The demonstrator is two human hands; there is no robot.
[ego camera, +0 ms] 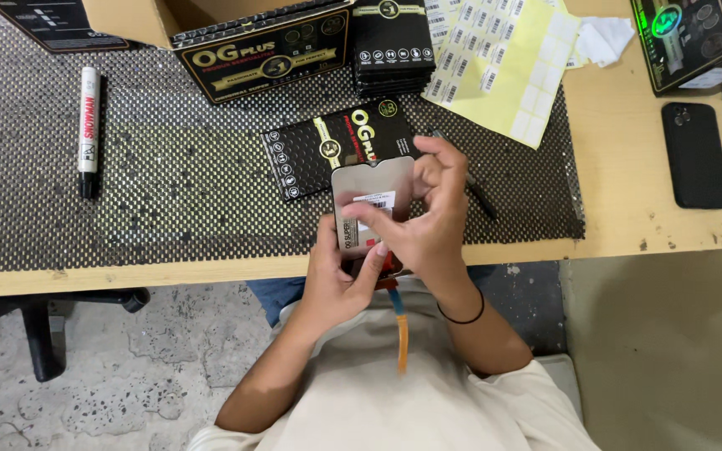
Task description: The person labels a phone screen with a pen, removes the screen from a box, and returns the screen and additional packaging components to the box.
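Head view:
- A phone display panel (371, 205) with a notch at its top edge is held just above the worktop's (628, 167) near edge, at 6 o'clock from the flat black sleeve (340, 149) lying on the mesh mat (169, 167).
- The left hand (336, 280) is closed around the panel's lower end.
- The right hand (428, 221) grasps the right side, its fingers (361, 211) pressing a small white barcode sticker (375, 200) onto the panel.
- The labelling step is judged in hand; a firm, flat rub-down of the sticker would be called for next.
- The sticker sheet (503, 67) lies at 1 o'clock, a marker (88, 125) at 10 o'clock.
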